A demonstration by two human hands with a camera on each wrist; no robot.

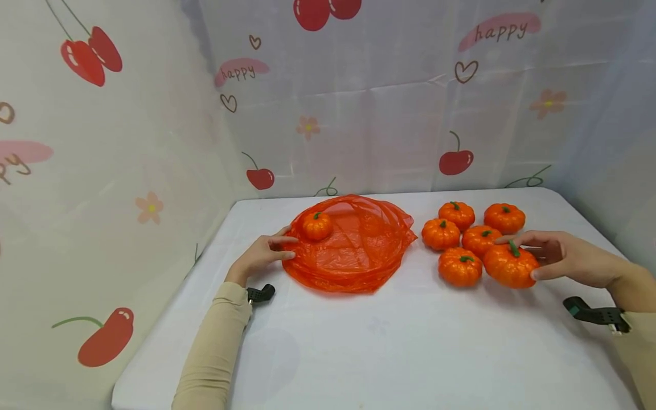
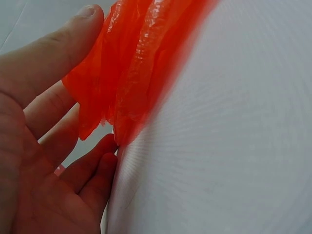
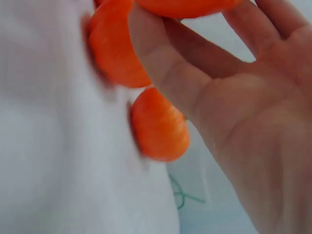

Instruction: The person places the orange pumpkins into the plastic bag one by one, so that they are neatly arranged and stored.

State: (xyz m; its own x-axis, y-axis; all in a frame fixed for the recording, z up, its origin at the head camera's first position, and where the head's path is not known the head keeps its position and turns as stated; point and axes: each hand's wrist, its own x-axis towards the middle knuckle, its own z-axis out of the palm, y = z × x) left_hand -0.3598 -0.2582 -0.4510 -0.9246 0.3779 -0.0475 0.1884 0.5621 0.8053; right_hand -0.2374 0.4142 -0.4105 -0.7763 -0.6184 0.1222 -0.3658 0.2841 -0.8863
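An orange plastic bag (image 1: 348, 250) lies spread on the white table, with one small pumpkin (image 1: 318, 226) at its back left. My left hand (image 1: 261, 256) holds the bag's left edge; in the left wrist view the plastic (image 2: 129, 63) runs between the thumb and the fingers. On the right, my right hand (image 1: 574, 259) grips a green-stemmed orange pumpkin (image 1: 511, 266) between thumb and fingers. That pumpkin (image 3: 187, 6) is cut off at the top of the right wrist view. Several more pumpkins (image 1: 460, 267) sit grouped just left of and behind it.
The white table (image 1: 379, 347) is enclosed by pale printed curtains (image 1: 379, 114) at the back and sides. A black wrist mount (image 1: 594, 313) sticks out at the right sleeve, and another mount (image 1: 261, 293) at the left one.
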